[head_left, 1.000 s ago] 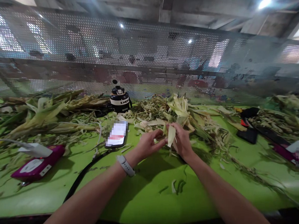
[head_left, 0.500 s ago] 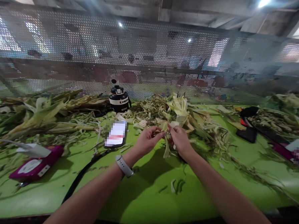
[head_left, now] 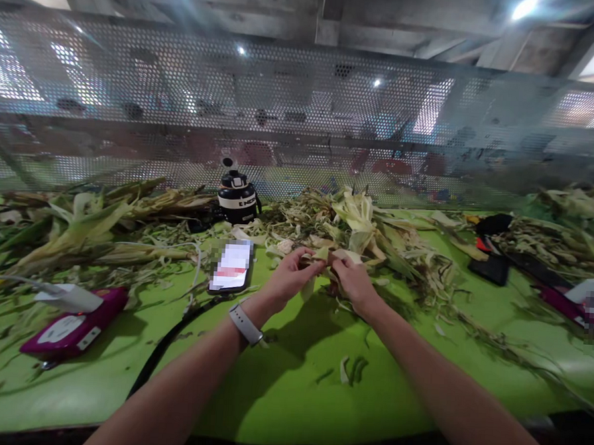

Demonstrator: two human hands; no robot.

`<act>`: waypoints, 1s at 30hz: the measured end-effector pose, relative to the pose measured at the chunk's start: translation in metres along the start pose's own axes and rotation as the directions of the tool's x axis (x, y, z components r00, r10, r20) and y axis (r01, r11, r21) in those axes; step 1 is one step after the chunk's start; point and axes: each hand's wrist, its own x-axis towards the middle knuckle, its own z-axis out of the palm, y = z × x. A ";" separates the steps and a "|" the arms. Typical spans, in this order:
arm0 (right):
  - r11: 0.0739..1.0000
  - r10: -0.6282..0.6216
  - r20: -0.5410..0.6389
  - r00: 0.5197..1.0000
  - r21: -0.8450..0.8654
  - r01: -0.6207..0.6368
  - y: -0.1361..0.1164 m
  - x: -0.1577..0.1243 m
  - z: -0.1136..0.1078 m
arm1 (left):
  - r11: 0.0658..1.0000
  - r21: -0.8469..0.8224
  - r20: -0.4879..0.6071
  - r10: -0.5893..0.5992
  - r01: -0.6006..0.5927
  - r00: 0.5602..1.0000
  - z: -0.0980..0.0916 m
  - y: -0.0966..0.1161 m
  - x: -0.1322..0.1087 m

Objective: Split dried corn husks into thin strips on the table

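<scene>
Both hands meet over the middle of the green table [head_left: 292, 401]. My left hand [head_left: 294, 275], with a pale watch strap [head_left: 246, 323] on its wrist, pinches a pale piece of corn husk [head_left: 320, 253] between thumb and fingers. Against it, my right hand [head_left: 352, 280] is closed on the same husk, its fingertips almost touching the left ones. Part of the husk hangs below the left fingers. Just behind the hands lies a heap of dry husk strips with a larger pale-yellow bunch of husks [head_left: 357, 219]. A few green scraps [head_left: 351, 370] lie in front.
A phone [head_left: 231, 265] with a lit screen lies left of my hands, and a black bottle [head_left: 237, 198] stands behind it. At far left sits a purple power strip [head_left: 75, 327] with a white plug. A perforated metal screen [head_left: 293, 103] rises along the back. A dark object [head_left: 491, 266] lies at right.
The right fingers have shifted slightly left and down, closer to the left hand. The husk strip that hung between the hands now hangs below the left fingers.
</scene>
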 end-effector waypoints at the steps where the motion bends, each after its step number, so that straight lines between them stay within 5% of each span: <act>1: 0.998 0.050 0.001 0.999 0.026 -0.050 -0.002 0.000 0.001 | 1.000 -0.022 0.005 -0.018 0.018 1.000 0.000 0.000 0.000; 6: 0.970 0.163 -0.036 0.986 0.189 -0.154 -0.004 0.002 0.001 | 0.992 -0.058 0.037 -0.108 0.110 0.994 -0.004 0.000 0.002; 12: 0.917 0.227 -0.010 0.974 0.339 -0.210 -0.001 0.006 -0.002 | 0.999 0.025 0.046 -0.045 0.044 0.998 -0.007 0.000 0.005; 23: 0.909 0.255 -0.063 0.965 0.357 -0.217 -0.004 0.007 -0.006 | 0.994 0.095 0.005 -0.059 0.058 0.998 -0.014 -0.003 0.010; 27: 0.855 0.449 -0.060 0.892 0.319 -0.409 -0.006 0.011 -0.010 | 0.998 0.059 -0.020 -0.035 0.036 0.999 -0.016 -0.002 0.012; 30: 0.800 0.567 0.072 0.820 0.190 -0.569 -0.005 0.011 -0.010 | 0.999 0.011 -0.126 -0.051 0.053 0.991 -0.018 -0.001 0.013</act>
